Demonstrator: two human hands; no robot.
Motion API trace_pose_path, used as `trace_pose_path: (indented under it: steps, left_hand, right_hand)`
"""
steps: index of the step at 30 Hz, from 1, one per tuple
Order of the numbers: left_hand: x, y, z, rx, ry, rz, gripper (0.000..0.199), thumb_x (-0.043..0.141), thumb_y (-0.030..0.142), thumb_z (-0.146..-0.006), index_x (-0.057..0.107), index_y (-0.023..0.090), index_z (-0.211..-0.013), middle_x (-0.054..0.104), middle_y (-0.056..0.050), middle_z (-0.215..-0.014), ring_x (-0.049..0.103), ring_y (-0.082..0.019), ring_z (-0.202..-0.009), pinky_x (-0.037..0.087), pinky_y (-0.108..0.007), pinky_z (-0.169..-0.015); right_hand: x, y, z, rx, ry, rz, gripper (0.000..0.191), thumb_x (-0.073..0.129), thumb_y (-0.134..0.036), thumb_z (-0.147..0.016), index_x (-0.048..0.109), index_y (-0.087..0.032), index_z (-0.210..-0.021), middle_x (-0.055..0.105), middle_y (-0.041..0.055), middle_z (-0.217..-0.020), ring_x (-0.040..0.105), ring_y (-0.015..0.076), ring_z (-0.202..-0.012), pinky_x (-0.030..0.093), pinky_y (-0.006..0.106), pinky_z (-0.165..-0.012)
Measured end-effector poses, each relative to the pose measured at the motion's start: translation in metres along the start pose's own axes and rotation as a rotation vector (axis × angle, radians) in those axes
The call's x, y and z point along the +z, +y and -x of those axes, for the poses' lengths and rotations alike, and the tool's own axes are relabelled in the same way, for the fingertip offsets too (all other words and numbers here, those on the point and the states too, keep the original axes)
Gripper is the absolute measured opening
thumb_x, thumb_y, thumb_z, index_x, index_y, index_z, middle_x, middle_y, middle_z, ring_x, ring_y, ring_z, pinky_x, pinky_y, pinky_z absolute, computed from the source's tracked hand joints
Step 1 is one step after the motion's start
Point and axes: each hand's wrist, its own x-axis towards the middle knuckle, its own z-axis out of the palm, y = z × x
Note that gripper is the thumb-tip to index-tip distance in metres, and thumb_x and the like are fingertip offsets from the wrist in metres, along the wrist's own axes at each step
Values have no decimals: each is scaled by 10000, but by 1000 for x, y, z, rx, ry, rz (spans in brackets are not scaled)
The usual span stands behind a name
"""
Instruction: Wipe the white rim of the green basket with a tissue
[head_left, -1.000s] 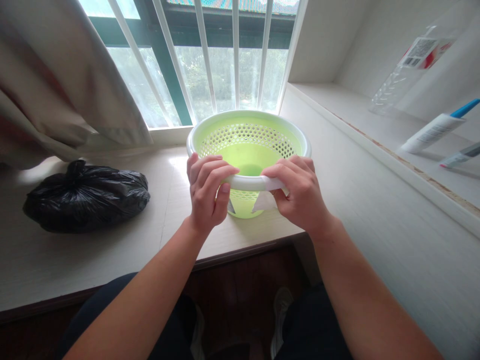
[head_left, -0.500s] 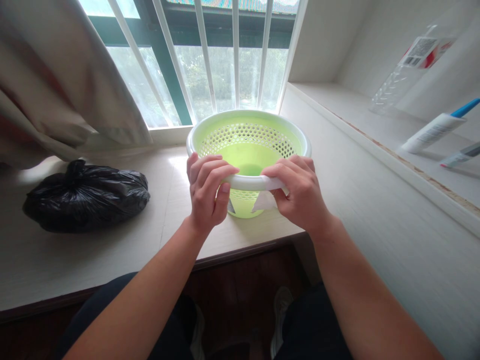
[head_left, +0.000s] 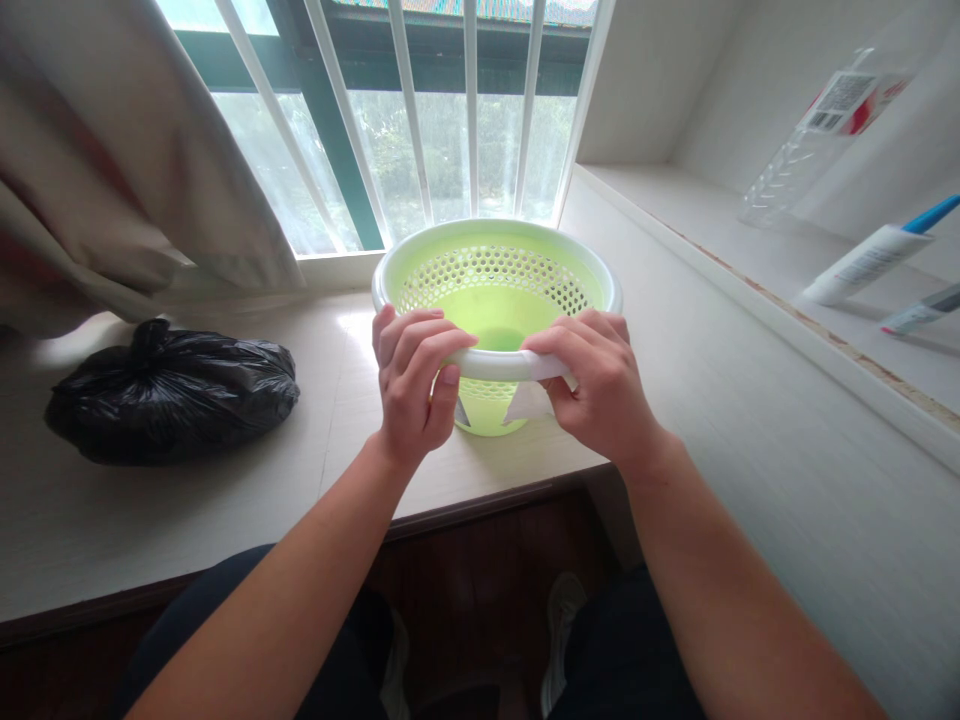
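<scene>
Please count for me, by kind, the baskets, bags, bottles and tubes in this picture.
Light-green perforated basket: 1
Black plastic bag: 1
Clear plastic bottle: 1
Tubes, white one and partly cut-off one: 2
Total: 5

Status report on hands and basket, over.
Both hands, left and right, gripping near rim. Green basket upright on ledge. Black bag left, not touching basket.

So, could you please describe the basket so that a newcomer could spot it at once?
Below the barred window runs a pale ledge. On it stands the basket, with the left hand and right hand gripping its near rim. It is round and light green, with a whitish rim and a band of holes, unlike the knotted black plastic bag to its left.
</scene>
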Motion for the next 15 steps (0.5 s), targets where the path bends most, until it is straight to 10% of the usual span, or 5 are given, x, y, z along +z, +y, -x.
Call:
trace_pose_path:
  steps: [15]
  left_hand:
    - [0, 0, 0, -1, 1, -2, 290, 392, 300, -1037, 656, 265, -1151, 698, -15, -1124, 606, -187, -1271, 277, -484, -1359]
  right_hand:
    - [0, 0, 0, -6, 5, -3, 284, 622, -13, -818, 644, -227, -1004, 699, -23, -895, 541, 193, -875, 394, 366, -895]
